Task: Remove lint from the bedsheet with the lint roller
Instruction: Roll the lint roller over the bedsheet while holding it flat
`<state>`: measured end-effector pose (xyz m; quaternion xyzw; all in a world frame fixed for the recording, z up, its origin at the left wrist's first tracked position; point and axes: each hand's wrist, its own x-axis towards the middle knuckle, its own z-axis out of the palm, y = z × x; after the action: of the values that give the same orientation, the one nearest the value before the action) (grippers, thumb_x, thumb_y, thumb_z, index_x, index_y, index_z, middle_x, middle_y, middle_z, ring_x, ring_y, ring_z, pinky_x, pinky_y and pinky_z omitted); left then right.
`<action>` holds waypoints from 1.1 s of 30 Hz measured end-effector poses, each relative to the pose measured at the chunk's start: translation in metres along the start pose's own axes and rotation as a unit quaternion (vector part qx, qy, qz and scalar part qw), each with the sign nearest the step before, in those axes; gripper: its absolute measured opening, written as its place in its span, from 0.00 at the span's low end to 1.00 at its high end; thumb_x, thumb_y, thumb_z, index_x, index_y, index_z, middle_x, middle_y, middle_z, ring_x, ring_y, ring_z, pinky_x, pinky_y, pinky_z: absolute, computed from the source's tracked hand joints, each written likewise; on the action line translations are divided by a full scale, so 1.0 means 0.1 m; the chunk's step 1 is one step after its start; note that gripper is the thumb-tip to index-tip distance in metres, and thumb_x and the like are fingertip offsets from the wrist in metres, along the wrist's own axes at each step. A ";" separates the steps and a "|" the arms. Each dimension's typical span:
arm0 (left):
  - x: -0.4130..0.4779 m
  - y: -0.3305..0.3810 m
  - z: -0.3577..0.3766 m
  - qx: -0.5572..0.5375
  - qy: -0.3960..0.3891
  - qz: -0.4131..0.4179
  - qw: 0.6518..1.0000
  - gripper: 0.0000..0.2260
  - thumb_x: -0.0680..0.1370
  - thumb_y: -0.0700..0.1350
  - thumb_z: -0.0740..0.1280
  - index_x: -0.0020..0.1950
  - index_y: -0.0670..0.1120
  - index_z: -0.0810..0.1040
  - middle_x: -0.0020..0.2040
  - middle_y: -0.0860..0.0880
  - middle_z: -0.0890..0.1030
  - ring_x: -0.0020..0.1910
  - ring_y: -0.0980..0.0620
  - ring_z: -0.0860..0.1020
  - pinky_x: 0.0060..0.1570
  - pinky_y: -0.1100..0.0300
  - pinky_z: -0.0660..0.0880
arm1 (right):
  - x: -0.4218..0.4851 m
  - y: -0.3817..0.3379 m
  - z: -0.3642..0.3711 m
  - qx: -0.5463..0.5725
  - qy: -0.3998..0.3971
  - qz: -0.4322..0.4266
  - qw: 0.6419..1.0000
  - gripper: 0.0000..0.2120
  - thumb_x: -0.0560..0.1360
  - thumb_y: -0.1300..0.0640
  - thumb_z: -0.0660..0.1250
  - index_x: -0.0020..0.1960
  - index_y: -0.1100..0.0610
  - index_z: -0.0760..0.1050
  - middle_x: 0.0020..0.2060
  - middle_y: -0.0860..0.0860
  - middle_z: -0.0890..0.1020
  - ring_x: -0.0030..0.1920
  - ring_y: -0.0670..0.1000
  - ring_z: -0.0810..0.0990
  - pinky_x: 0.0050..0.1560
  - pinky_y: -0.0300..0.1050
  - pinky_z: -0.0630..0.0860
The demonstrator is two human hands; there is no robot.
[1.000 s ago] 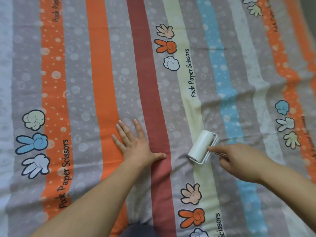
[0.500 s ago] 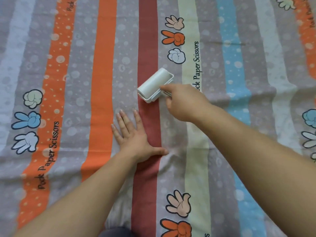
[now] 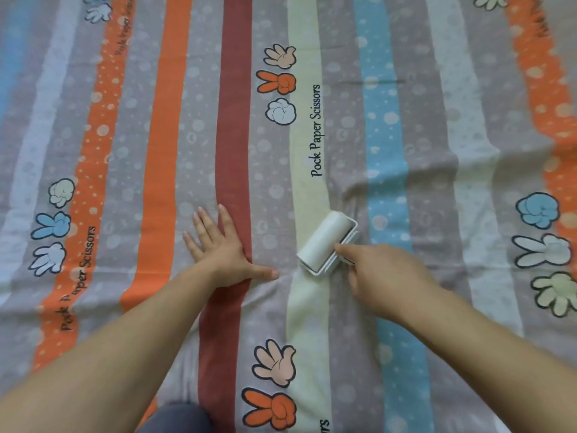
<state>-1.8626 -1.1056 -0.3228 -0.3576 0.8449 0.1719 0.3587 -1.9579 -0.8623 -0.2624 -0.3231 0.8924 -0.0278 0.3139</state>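
1. The handle of the lint roller [image 3: 326, 242] lay almost wholly hidden inside the right grip [image 3: 384, 279], whose curled fingers were out of sight beneath it.
2. The bedsheet [image 3: 437, 135] ran past all four edges of the frame.
3. A dark grey shape [image 3: 178, 417] was cut off at the bottom edge and unidentifiable.
4. Lettering [image 3: 543, 26] near the top right corner was too blurred to read.

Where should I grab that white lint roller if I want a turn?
Take the lint roller by its handle, coming from the near right like the right hand. It lies on the bedsheet and probably must roll freely, so keep fingers off the white part.
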 end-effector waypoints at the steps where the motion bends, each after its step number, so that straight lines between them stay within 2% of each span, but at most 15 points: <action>1: -0.02 0.04 0.02 0.000 0.002 0.002 1.000 0.80 0.49 0.80 0.73 0.70 0.46 0.15 0.71 0.35 0.19 0.71 0.38 0.18 0.71 0.35 0.28 | -0.08 0.06 0.00 -0.003 -0.004 0.000 1.000 0.22 0.78 0.54 0.56 0.71 0.41 0.64 0.57 0.54 0.80 0.55 0.59 0.78 0.46 0.48 0.72; 7: -0.10 0.38 0.13 -0.023 -0.004 -0.005 1.000 0.79 0.50 0.81 0.71 0.71 0.44 0.16 0.72 0.35 0.19 0.71 0.38 0.19 0.72 0.35 0.28 | -0.31 0.37 -0.05 -0.011 -0.035 0.001 0.999 0.23 0.78 0.52 0.54 0.71 0.37 0.62 0.58 0.49 0.79 0.56 0.55 0.78 0.48 0.48 0.74; 11: -0.13 0.42 0.13 -0.029 -0.007 -0.008 1.000 0.79 0.51 0.82 0.70 0.71 0.43 0.16 0.71 0.33 0.19 0.71 0.37 0.19 0.72 0.34 0.29 | -0.54 0.60 -0.21 -0.019 -0.102 0.013 0.995 0.21 0.77 0.51 0.54 0.68 0.37 0.64 0.60 0.44 0.78 0.58 0.51 0.77 0.51 0.47 0.76; 15: -0.18 0.51 0.17 -0.036 -0.002 0.026 0.999 0.76 0.54 0.82 0.68 0.70 0.43 0.15 0.70 0.34 0.18 0.70 0.37 0.17 0.72 0.34 0.28 | -0.59 0.60 -0.64 -0.024 -0.149 0.019 0.988 0.21 0.76 0.48 0.55 0.68 0.33 0.65 0.60 0.40 0.78 0.54 0.46 0.78 0.52 0.45 0.77; 18: -0.15 0.53 0.21 -0.030 0.004 0.048 0.998 0.75 0.54 0.84 0.65 0.70 0.45 0.15 0.70 0.33 0.18 0.69 0.38 0.16 0.71 0.34 0.27 | -0.40 0.36 -0.89 0.046 -0.099 0.008 0.994 0.22 0.77 0.49 0.57 0.69 0.32 0.65 0.58 0.41 0.80 0.44 0.45 0.75 0.43 0.42 0.72; 20: -0.12 0.52 0.21 -0.033 0.000 0.049 0.998 0.75 0.53 0.84 0.65 0.69 0.46 0.14 0.70 0.33 0.18 0.68 0.38 0.16 0.71 0.33 0.28 | -0.08 0.14 -0.88 0.071 -0.021 0.006 0.997 0.23 0.78 0.51 0.58 0.70 0.34 0.66 0.58 0.45 0.80 0.49 0.50 0.78 0.43 0.43 0.71; 23: -0.06 0.50 0.21 -0.036 -0.015 0.050 0.998 0.75 0.53 0.83 0.66 0.68 0.46 0.13 0.67 0.34 0.15 0.67 0.38 0.15 0.71 0.33 0.27 | 0.58 -0.12 -0.63 0.076 0.069 0.009 0.995 0.23 0.79 0.52 0.57 0.72 0.39 0.65 0.60 0.51 0.79 0.58 0.58 0.77 0.51 0.49 0.74; 27: 0.02 0.48 0.22 -0.040 -0.036 0.052 0.997 0.76 0.53 0.83 0.67 0.66 0.46 0.12 0.65 0.34 0.14 0.65 0.38 0.13 0.68 0.35 0.23 | 1.09 -0.25 -0.29 0.060 0.074 0.020 0.995 0.24 0.79 0.52 0.56 0.73 0.41 0.62 0.60 0.55 0.79 0.58 0.60 0.77 0.50 0.51 0.73; 30: 0.07 0.47 0.23 -0.037 -0.046 0.052 0.997 0.76 0.53 0.83 0.67 0.67 0.44 0.13 0.65 0.33 0.14 0.64 0.38 0.13 0.66 0.36 0.22 | 0.99 -0.14 -0.23 0.059 0.075 0.035 0.995 0.24 0.78 0.52 0.58 0.73 0.38 0.63 0.58 0.54 0.80 0.56 0.59 0.77 0.50 0.51 0.74; 33: 0.05 0.49 0.19 -0.042 -0.052 0.046 0.997 0.76 0.53 0.82 0.68 0.68 0.44 0.13 0.65 0.33 0.14 0.66 0.37 0.14 0.67 0.34 0.24 | 0.68 0.06 -0.22 0.029 0.055 0.051 0.997 0.25 0.77 0.51 0.58 0.72 0.37 0.64 0.57 0.54 0.81 0.55 0.59 0.78 0.49 0.51 0.76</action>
<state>-1.8913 -1.0638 -0.3377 -0.3234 0.8329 0.2422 0.3783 -2.0144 -0.9018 -0.2832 -0.2658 0.9223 -0.0554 0.2749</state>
